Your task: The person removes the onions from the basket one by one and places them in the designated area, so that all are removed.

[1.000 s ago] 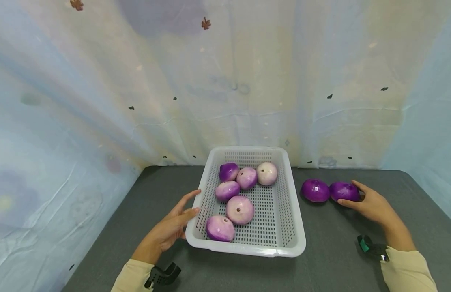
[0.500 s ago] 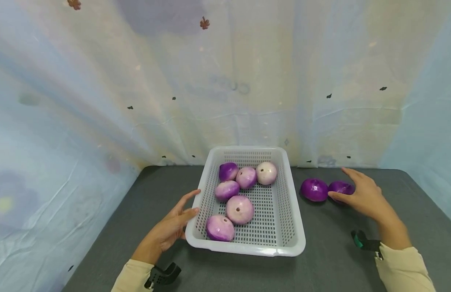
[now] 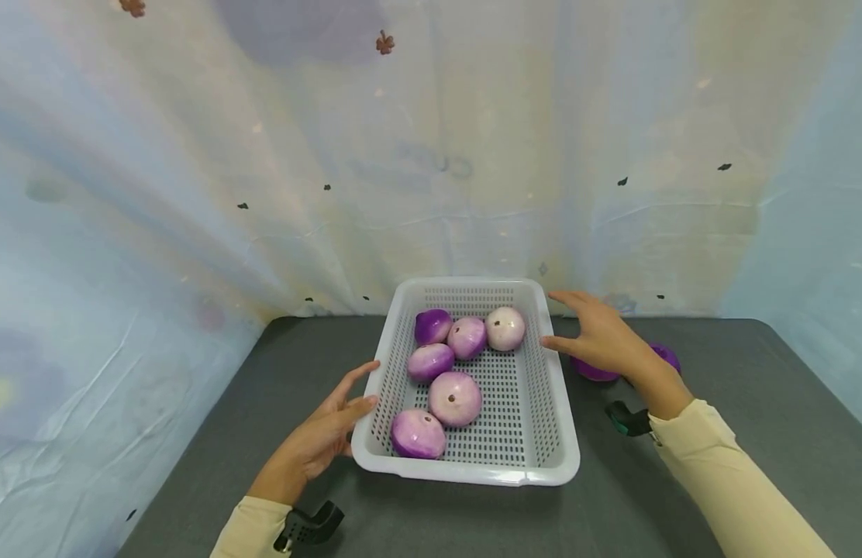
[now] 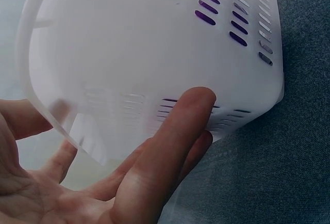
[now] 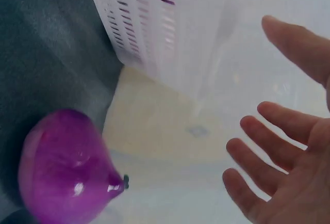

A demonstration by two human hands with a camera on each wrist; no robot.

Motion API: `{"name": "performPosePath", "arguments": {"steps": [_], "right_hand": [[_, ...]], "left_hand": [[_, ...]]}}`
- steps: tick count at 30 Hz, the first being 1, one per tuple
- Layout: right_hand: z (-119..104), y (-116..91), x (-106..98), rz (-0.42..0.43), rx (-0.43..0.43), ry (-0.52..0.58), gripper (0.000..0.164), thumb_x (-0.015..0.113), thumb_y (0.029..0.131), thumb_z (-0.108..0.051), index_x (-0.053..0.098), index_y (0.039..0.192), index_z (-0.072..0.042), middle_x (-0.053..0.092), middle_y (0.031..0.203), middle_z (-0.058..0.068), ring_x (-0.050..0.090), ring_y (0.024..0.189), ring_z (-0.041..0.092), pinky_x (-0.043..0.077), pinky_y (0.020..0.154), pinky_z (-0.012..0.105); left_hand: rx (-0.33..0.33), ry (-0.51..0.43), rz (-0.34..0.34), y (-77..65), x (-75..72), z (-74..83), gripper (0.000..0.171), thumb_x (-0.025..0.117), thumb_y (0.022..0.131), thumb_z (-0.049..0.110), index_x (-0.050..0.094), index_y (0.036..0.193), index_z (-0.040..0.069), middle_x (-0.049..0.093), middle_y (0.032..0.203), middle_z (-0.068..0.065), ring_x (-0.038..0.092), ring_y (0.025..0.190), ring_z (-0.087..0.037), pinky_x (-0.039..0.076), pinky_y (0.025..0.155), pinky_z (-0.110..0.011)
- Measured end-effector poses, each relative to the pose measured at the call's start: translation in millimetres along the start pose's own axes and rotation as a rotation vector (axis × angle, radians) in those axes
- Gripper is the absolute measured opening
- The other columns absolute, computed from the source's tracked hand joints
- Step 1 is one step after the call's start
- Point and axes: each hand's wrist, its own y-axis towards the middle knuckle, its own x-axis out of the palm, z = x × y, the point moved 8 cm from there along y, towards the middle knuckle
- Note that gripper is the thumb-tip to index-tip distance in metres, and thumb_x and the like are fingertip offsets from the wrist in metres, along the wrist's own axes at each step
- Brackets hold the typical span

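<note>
A white perforated plastic basket [image 3: 466, 477] stands in the middle of the table, holding several glossy purple-and-white onions, such as a pale onion [image 3: 505, 328] at the back. My left hand [image 3: 319, 435] rests at its left side, thumb over the rim and fingers spread along the outer wall [image 4: 129, 43]. Fingers apart and palm bare, my right hand [image 3: 598, 333] hovers by the right rim. Below it, a dark purple onion [image 3: 593, 373] is partly hidden in the head view; in the right wrist view that onion [image 5: 67, 167] shows its pointed tip. Another purple onion [image 3: 667, 356] peeks past the wrist.
The table [image 3: 529, 527] has a dark grey cloth top. A pale patterned curtain [image 3: 473, 155] hangs right behind it and along the left side. Black bands circle both wrists, the left band [image 3: 312, 528] close to the tabletop.
My right hand has let go of the outer purple onion and moved left to the basket's right rim. The left hand and the basket have kept their places.
</note>
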Motion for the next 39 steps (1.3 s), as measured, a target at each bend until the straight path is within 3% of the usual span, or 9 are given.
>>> {"name": "performPosePath", "arguments": {"steps": [8,16,26,39], "right_hand": [[-20.0,31.0,22.3,-0.042,-0.132,-0.101,0.075,0.077,0.086,-0.031,0.046,0.145,0.003,0.05,0.145,0.027,0.048,0.133,0.047,0.036,0.108,0.065],[-28.9,55.0,51.4,-0.098,-0.191,-0.15,0.068,0.077,0.083,-0.029,0.053,0.14,-0.003,0.058,0.139,0.017,0.053,0.129,0.039,0.039,0.106,0.061],[-19.6,70.3,71.9,-0.165,-0.058,-0.207,0.076,0.083,0.079,-0.031,0.051,0.144,-0.008,0.052,0.148,0.014,0.045,0.136,0.042,0.032,0.115,0.059],[-16.7,83.0,82.7,-0.261,-0.097,-0.388,0.085,0.084,0.079,-0.033,0.044,0.149,-0.007,0.05,0.15,0.014,0.042,0.141,0.035,0.027,0.119,0.054]], "left_hand": [[0.001,0.009,-0.016,0.7,-0.3,0.2,0.063,0.051,0.104,0.033,0.015,0.155,0.042,0.028,0.159,-0.027,0.062,0.115,-0.032,0.059,0.072,-0.05],[0.0,0.005,-0.016,0.3,-1.5,-1.3,0.064,0.052,0.104,0.031,0.014,0.155,0.042,0.025,0.159,-0.028,0.061,0.116,-0.033,0.059,0.072,-0.051],[0.003,0.003,-0.022,1.4,-1.2,-0.5,0.064,0.052,0.105,0.031,0.014,0.156,0.041,0.026,0.159,-0.028,0.062,0.115,-0.032,0.059,0.072,-0.05],[-0.003,-0.019,-0.032,1.0,0.4,0.1,0.065,0.052,0.104,0.03,0.014,0.156,0.041,0.026,0.159,-0.027,0.062,0.115,-0.03,0.059,0.073,-0.05]]}}
